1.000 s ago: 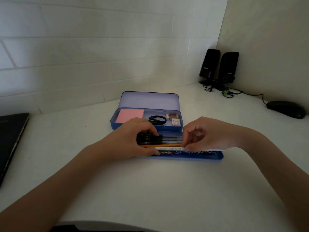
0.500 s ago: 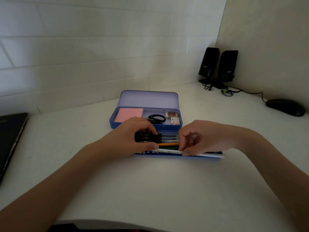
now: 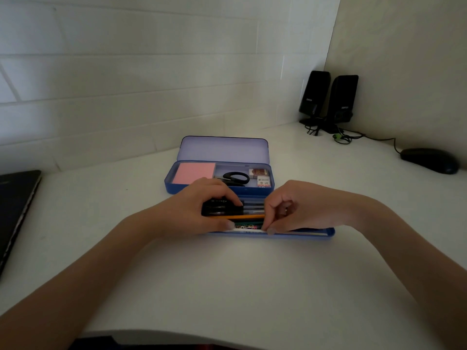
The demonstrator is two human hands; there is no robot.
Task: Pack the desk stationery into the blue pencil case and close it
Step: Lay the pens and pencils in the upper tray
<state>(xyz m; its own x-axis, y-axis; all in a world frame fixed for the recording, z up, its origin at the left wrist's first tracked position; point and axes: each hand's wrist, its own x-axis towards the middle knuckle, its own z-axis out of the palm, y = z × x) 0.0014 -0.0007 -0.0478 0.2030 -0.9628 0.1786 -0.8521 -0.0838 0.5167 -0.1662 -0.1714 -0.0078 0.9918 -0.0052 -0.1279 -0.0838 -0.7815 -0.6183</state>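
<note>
The blue pencil case (image 3: 168, 185) stands open in the middle of the desk, its lid (image 3: 222, 149) tilted back. Inside lie a pink notepad (image 3: 194, 173), black scissors (image 3: 235, 177) and two erasers (image 3: 258, 172). In front of it sits a blue tray (image 3: 328, 233) with pens and an orange pencil (image 3: 242, 217). My left hand (image 3: 187, 213) grips a bundle of black pens (image 3: 219, 207) at the tray's left end. My right hand (image 3: 308, 205) pinches a thin white ruler (image 3: 298, 232) along the tray's near edge.
Two black speakers (image 3: 328, 97) with cables stand in the back right corner. A black mouse (image 3: 429, 160) lies at the right edge of the desk. A dark laptop (image 3: 15, 213) lies at the left edge. White wall tiles run behind the desk.
The white ruler has shifted from over the coloured items to the tray's near edge under my right hand. My left hand stayed on the black pens.
</note>
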